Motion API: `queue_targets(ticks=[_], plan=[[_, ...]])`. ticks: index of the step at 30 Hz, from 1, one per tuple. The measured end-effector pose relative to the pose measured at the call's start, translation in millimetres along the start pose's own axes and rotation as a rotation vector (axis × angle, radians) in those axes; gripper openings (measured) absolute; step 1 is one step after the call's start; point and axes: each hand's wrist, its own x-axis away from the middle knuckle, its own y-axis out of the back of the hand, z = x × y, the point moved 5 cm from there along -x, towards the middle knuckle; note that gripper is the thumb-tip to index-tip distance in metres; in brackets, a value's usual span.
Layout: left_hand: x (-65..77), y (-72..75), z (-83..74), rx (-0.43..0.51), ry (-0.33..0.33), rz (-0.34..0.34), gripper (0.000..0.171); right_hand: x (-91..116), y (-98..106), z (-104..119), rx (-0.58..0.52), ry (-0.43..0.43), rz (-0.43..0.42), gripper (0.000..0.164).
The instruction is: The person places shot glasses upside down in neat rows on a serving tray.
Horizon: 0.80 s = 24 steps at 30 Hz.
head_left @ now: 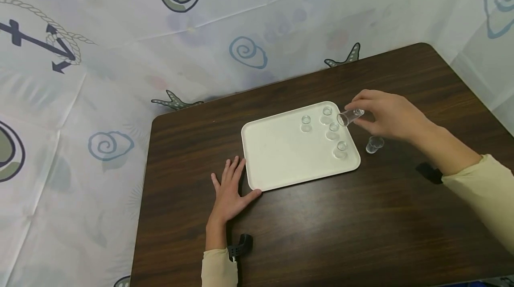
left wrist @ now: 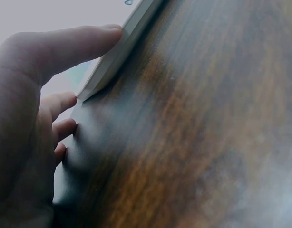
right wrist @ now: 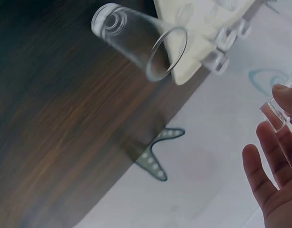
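Note:
My right hand (head_left: 387,113) pinches a clear shot glass (head_left: 350,117) between thumb and fingers over the tray's right edge. The glass lies tilted, its rim toward the tray and its thick base toward my palm. Several matching glasses (head_left: 341,146) stand upside down on the white tray (head_left: 281,153), grouped toward its right side. One more shot glass (right wrist: 131,35) stands upright on the table just right of the tray, below my right hand in the head view. With fingers spread, my left hand (head_left: 230,195) rests at the tray's near left corner, thumb on the rim.
The dark wood-grain table (head_left: 321,229) has a rounded far right corner. A pale patterned cloth (head_left: 209,46) hangs behind it and at its sides. A black wrist camera (head_left: 242,246) sits on the left forearm.

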Motion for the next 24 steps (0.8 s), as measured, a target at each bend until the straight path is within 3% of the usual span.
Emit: queue_targets(ticks=[7, 18, 24], plan=[[0.2, -0.4, 0.6, 0.004, 0.003, -0.003, 0.096, -15.1, -20.4, 14.8, 0.046, 0.106, 0.044, 0.032], [0.6, 0.4, -0.7, 0.002, 0.001, -0.004, 0.096, -27.9, -54.3, 22.5, 0.057, 0.067, 0.211, 0.033], [-0.1, 0.5, -1.2, 0.01, -0.002, -0.005, 0.096, -34.7, -69.5, 30.5, 0.095, 0.116, 0.239, 0.029]])
